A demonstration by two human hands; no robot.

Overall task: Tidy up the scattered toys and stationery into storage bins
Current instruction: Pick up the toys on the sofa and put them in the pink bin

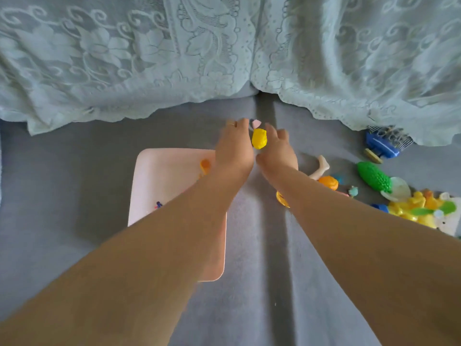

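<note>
My left hand (pixel 233 146) and my right hand (pixel 278 151) reach forward side by side over the grey sofa seat. A yellow plastic toy (pixel 259 139) sits between them, against the thumb side of my left hand, whose curled fingers seem to hold it. A small pink piece (pixel 256 123) shows just beyond the left fingertips. My right hand is spread, its index finger beside the yellow toy. The pink tray (pixel 159 176) lies under my left forearm, with an orange toy (pixel 205 166) and a small blue-red piece (pixel 158 204) in it.
Scattered toys lie to the right: a cream bone-shaped toy (pixel 320 168), an orange toy (pixel 328 182), a green bumpy vegetable (pixel 373 177), a blue toy vehicle (pixel 381 146) and a yellow-green pile (pixel 421 208). A lace cover (pixel 224 58) hangs over the sofa back.
</note>
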